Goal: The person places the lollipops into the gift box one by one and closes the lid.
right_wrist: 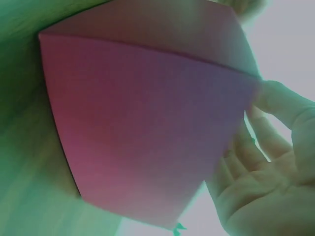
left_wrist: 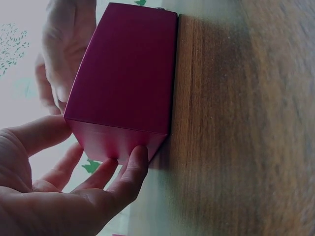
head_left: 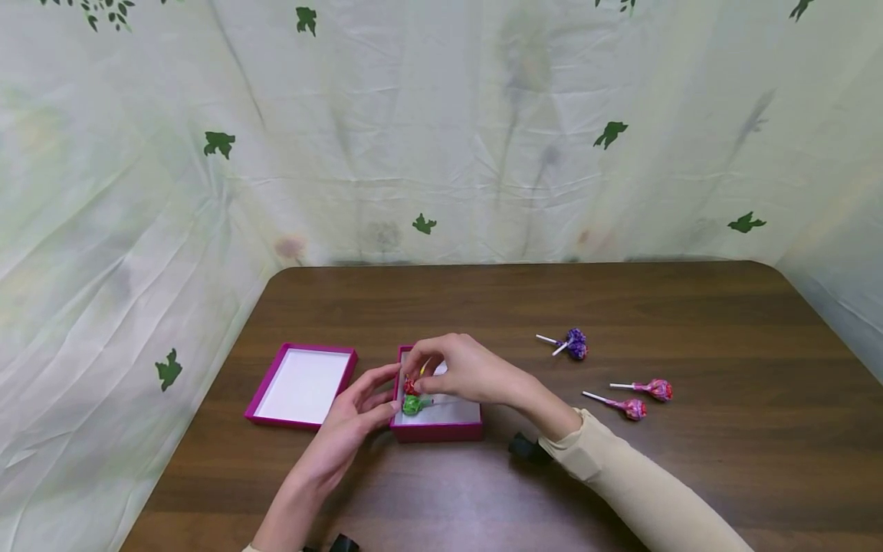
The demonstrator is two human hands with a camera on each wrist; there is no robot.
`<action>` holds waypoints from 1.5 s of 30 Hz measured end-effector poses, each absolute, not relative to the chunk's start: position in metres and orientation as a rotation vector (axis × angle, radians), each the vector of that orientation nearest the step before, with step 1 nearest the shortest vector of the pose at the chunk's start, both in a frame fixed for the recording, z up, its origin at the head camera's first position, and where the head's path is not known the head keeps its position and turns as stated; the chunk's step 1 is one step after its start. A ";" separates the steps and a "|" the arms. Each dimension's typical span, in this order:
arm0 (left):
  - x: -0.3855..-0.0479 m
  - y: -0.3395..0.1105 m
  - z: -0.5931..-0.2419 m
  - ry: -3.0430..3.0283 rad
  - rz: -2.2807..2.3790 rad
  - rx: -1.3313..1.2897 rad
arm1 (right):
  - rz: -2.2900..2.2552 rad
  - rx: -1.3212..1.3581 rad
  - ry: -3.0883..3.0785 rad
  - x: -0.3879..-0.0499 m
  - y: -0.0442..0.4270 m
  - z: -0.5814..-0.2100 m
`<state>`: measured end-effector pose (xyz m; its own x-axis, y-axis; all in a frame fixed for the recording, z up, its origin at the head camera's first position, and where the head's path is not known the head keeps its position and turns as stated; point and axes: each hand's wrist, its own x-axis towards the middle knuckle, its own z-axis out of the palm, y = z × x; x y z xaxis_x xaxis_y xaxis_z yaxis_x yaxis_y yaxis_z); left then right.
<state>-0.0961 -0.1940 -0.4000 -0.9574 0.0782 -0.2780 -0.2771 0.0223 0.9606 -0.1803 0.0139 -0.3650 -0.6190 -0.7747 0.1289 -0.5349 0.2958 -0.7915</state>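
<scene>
A magenta box [head_left: 441,433] with a white inside stands uncovered on the table. My left hand [head_left: 352,410] rests against its left end; in the left wrist view the fingertips [left_wrist: 140,155] touch that end face and the thumb reaches the top corner. My right hand [head_left: 469,369] reaches over into the box and pinches a red-wrapped lollipop [head_left: 410,386] at the left wall. Just in front of it lies a green-wrapped lollipop [head_left: 412,405]. A bit of yellow shows under the right fingers, mostly hidden. The right wrist view shows the box's outside and the right hand [right_wrist: 266,172].
Left of the box lies its magenta lid [head_left: 300,383], white inside up. To the right are purple lollipops [head_left: 574,343] with crossing sticks, and two pink-red lollipops [head_left: 658,389]. A small black object [head_left: 527,447] sits beneath the right wrist. A patterned curtain [head_left: 441,138] hangs behind the table.
</scene>
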 end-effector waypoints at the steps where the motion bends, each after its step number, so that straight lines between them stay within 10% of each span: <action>1: -0.096 -0.194 -0.400 2.047 2.022 -0.212 | -1.241 -1.191 2.299 -0.180 0.017 -0.363; 45: -0.098 -0.191 -0.399 2.069 1.998 -0.249 | -1.225 -0.665 2.463 -0.148 0.202 -0.348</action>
<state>-0.0980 -0.1914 -0.3988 -0.9532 0.0527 -0.2979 -0.2958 0.0432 0.9543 -0.1476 0.2018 -0.3483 -0.8441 -0.5318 -0.0684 -0.2663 0.5266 -0.8073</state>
